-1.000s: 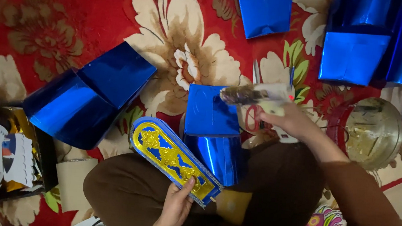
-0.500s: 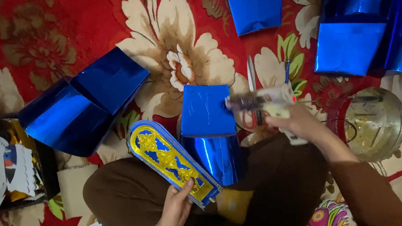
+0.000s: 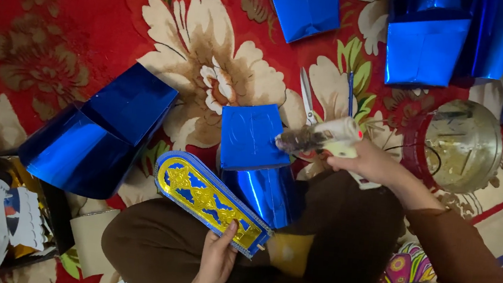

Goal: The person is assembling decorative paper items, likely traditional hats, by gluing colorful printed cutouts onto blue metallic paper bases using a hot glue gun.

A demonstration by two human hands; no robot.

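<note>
My left hand (image 3: 214, 264) grips the near end of a long blue panel with a gold lattice cut-out (image 3: 207, 199), resting on my brown-clad knee. My right hand (image 3: 366, 162) holds a white glue gun (image 3: 323, 136), its nozzle pointing left at the right edge of a shiny blue foil box (image 3: 253, 137) on the floor in front of me. Below that box a second blue foil piece (image 3: 270, 193) leans against my leg.
A red floral carpet (image 3: 92, 18) lies under everything. A large blue foil shape (image 3: 98, 129) sits at left, more blue foil boxes (image 3: 424, 50) at the top. Scissors (image 3: 306, 94) lie behind the glue gun. A round metal dish (image 3: 462, 145) is at right, printed paper pieces (image 3: 5, 214) at lower left.
My right hand has brought the glue gun slightly left and down toward the blue box's edge. The view has shifted a little; my left hand keeps holding the panel.
</note>
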